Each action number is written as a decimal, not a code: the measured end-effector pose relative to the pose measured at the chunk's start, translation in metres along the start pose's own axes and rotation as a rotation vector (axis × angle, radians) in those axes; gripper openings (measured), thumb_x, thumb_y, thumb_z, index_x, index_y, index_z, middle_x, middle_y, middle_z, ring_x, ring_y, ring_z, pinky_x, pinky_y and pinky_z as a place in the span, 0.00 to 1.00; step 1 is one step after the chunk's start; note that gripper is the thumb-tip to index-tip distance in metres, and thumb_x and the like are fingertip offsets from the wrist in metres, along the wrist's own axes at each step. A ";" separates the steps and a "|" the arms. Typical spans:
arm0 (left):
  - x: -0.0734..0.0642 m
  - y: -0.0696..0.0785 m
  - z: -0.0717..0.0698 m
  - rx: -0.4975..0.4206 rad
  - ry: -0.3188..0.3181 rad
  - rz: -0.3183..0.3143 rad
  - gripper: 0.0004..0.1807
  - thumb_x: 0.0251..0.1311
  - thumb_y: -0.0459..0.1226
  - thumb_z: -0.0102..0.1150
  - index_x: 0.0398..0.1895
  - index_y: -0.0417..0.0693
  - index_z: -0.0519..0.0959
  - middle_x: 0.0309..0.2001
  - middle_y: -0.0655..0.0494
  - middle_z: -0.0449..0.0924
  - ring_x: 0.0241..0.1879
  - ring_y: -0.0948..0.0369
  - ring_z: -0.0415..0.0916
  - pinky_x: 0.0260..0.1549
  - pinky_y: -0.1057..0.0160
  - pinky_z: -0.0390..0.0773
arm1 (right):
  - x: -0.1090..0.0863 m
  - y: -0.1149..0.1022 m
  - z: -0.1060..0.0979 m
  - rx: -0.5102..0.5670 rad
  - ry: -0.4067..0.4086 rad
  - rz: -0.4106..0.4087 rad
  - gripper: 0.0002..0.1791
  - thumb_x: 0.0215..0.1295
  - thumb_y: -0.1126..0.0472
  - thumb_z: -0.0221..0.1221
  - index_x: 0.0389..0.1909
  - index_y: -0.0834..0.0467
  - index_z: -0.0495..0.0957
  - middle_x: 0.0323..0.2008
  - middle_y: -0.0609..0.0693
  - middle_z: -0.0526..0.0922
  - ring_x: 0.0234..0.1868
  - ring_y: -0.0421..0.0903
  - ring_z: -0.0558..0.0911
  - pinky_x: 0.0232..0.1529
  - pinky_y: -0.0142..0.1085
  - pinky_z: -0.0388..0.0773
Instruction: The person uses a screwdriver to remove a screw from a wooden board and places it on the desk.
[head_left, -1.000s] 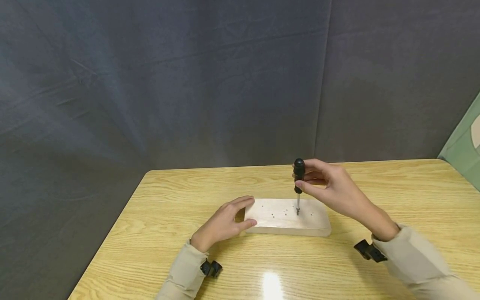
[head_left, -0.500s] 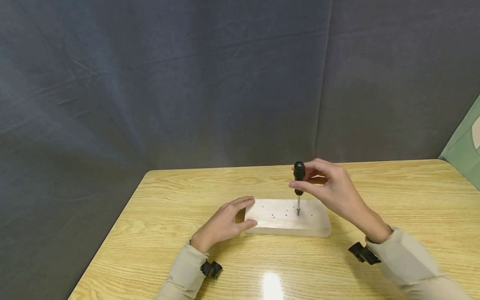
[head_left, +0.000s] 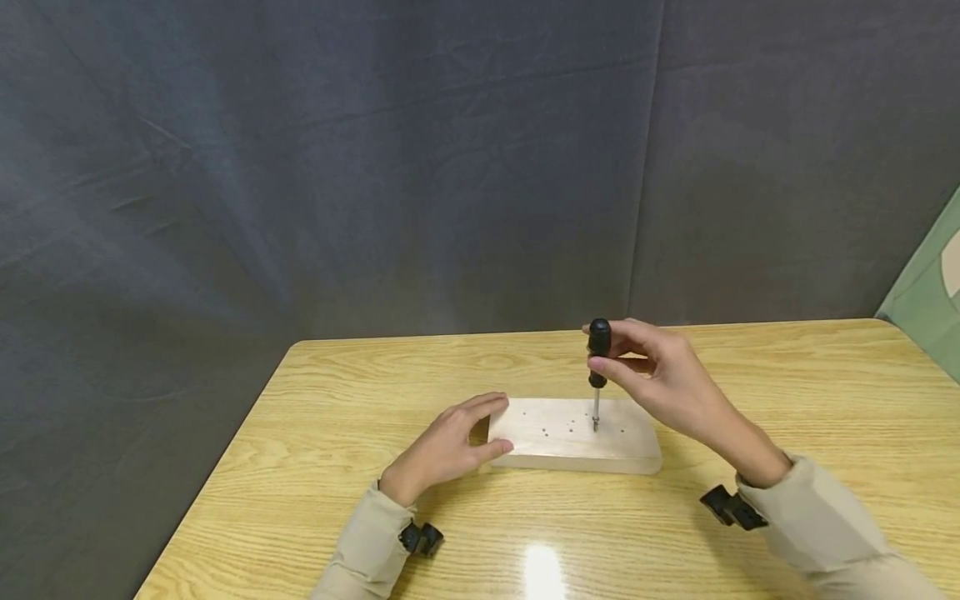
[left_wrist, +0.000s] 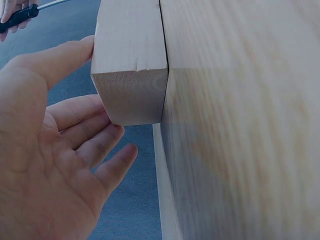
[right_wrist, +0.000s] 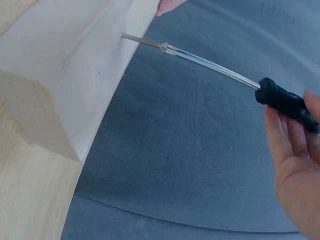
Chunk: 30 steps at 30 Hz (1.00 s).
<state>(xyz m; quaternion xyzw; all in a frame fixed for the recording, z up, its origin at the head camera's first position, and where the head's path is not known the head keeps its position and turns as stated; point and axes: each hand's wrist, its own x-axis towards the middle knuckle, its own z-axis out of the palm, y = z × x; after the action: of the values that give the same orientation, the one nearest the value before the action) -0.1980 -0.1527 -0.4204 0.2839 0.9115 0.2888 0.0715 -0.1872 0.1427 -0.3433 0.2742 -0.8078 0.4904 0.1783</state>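
Observation:
A pale wooden block (head_left: 555, 437) with several small holes in its top lies on the table. My left hand (head_left: 453, 442) holds its left end, thumb near the front corner and fingers at the back; the left wrist view shows the end of the block (left_wrist: 132, 95) between them. In my right hand (head_left: 667, 379) is a screwdriver, its black handle (head_left: 598, 358) pinched between thumb and fingers. The screwdriver stands nearly upright over the block's right half. Its shaft (right_wrist: 220, 70) meets the head of a screw (right_wrist: 145, 41), whose threaded tip is at the block's face; much thread still shows.
The wood-grain table (head_left: 360, 383) extends around the block, with a dark grey curtain (head_left: 450, 167) behind it. Green fabric (head_left: 933, 283) hangs at the right edge. Black wrist cameras (head_left: 733, 507) sit at both sleeves.
The right thumb slid left across the screwdriver handle, then came back to the right, and the wrist shifted slightly. The left hand and the block have stayed in place.

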 end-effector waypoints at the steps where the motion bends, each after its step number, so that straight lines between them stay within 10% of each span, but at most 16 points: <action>1: 0.000 0.000 0.000 0.000 0.001 -0.001 0.35 0.69 0.53 0.56 0.74 0.49 0.65 0.76 0.53 0.60 0.75 0.52 0.59 0.72 0.49 0.65 | 0.000 0.000 0.001 0.009 -0.009 -0.002 0.14 0.60 0.73 0.65 0.48 0.64 0.81 0.37 0.53 0.85 0.38 0.32 0.84 0.41 0.24 0.84; 14: 0.000 0.000 0.000 0.002 0.003 0.001 0.35 0.68 0.53 0.57 0.74 0.49 0.65 0.76 0.53 0.60 0.75 0.52 0.59 0.72 0.49 0.64 | 0.000 0.002 0.005 -0.031 0.120 0.018 0.22 0.45 0.73 0.75 0.42 0.64 0.78 0.30 0.47 0.84 0.29 0.30 0.82 0.31 0.24 0.83; 30: 0.000 0.001 0.000 -0.018 0.007 0.010 0.34 0.68 0.53 0.57 0.73 0.50 0.66 0.75 0.54 0.62 0.75 0.53 0.59 0.72 0.49 0.64 | -0.001 0.001 0.004 -0.011 0.033 0.035 0.18 0.55 0.69 0.71 0.47 0.61 0.78 0.39 0.48 0.84 0.37 0.31 0.84 0.41 0.23 0.84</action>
<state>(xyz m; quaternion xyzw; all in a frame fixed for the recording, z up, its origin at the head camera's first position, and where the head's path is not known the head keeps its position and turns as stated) -0.1974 -0.1523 -0.4195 0.2870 0.9077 0.2981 0.0696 -0.1876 0.1400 -0.3465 0.2510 -0.8121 0.4933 0.1847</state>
